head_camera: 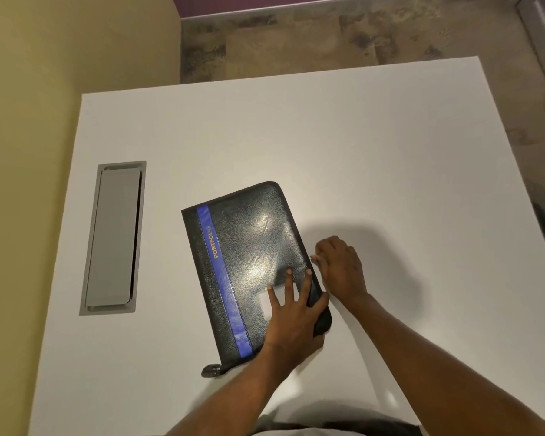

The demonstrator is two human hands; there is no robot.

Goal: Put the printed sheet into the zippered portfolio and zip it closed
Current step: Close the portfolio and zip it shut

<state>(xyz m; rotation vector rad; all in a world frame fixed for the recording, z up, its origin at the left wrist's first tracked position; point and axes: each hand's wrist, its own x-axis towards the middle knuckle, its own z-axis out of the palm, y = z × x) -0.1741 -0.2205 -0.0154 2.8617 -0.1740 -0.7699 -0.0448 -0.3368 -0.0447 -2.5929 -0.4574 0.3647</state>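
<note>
At the far left of the white rectangular table (359, 136) sits the grey metal cable hatch (112, 237) set flush into the top, well apart from my work. Next comes the black grained-leather zippered portfolio (249, 247) with its blue stripe (221, 278) and gold lettering, lying flat and tilted, its cover down. A small black pull tab (211, 370) sticks out at its near left corner. I see no printed sheet anywhere on the table, so I judge it is already inside, though I cannot see into the case.

My left hand (291, 322) lies flat on the near right part of the cover, fingers spread, pressing it down, the thumb hooked over the right edge. Just beside it, my right hand (340, 269) is curled against the right edge about halfway along, fingertips drawn together as if pinching the zipper slider; the slider itself is too small for me to make out, so I cannot say for sure that I hold it.

I take this to be the zipping step. Next I would need a steady pull along the edge and round the far corner, with my left hand holding the case from sliding and keeping the cover flat so the teeth meet.
</note>
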